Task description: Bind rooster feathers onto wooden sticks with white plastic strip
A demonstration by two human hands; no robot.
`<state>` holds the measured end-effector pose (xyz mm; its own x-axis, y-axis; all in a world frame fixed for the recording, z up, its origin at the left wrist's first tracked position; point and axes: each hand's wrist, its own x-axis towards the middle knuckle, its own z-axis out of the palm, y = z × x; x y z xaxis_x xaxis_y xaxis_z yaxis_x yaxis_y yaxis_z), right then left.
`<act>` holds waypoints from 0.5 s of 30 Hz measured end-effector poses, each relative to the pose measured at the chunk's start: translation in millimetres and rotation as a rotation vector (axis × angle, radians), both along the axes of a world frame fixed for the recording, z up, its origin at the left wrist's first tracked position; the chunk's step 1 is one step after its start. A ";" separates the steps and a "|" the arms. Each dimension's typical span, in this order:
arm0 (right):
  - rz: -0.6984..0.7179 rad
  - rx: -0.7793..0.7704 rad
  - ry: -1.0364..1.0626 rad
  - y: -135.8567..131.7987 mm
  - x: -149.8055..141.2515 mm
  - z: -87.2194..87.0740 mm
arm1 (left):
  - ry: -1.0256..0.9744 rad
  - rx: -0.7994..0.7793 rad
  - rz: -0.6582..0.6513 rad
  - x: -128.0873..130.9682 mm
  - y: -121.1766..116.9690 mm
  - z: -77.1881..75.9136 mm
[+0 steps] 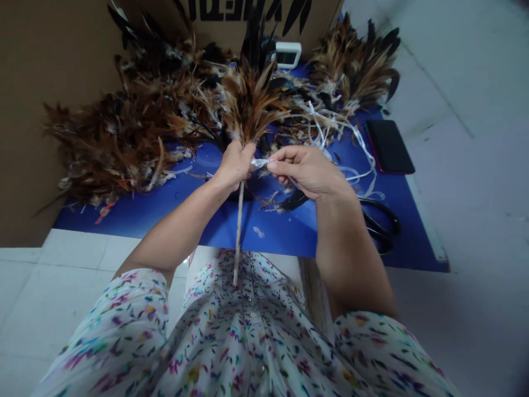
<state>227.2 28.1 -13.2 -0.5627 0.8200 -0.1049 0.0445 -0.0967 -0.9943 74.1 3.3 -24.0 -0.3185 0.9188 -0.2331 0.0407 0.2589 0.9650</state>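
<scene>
My left hand (pixel 235 165) is closed around a feather duster, whose brown and black feathers (pixel 250 105) fan out above the fist. Its thin wooden stick (pixel 239 231) points down toward my lap. A clear plastic ribbon (pixel 260 163) runs taut between the two hands. Between thumb and fingers, my right hand (pixel 303 170) pinches that ribbon, a short way to the right of the stick. Loose lengths of the same ribbon (pixel 363 144) trail over the table behind my right hand. How the ribbon sits around the stick is hidden by my left hand.
Loose brown feathers (pixel 124 132) are heaped on the left of the blue table (pixel 198 218), and another bunch (pixel 355 66) lies back right. Black-handled scissors (pixel 382 220) and a phone (pixel 389 146) lie at right. A white digital device (pixel 288 55) stands before a cardboard box (pixel 231 33).
</scene>
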 end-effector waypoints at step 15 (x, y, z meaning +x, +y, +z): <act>-0.048 0.184 -0.104 5.8 4.7 -1.9 | 0.015 0.047 -0.026 0.5 -0.2 1.6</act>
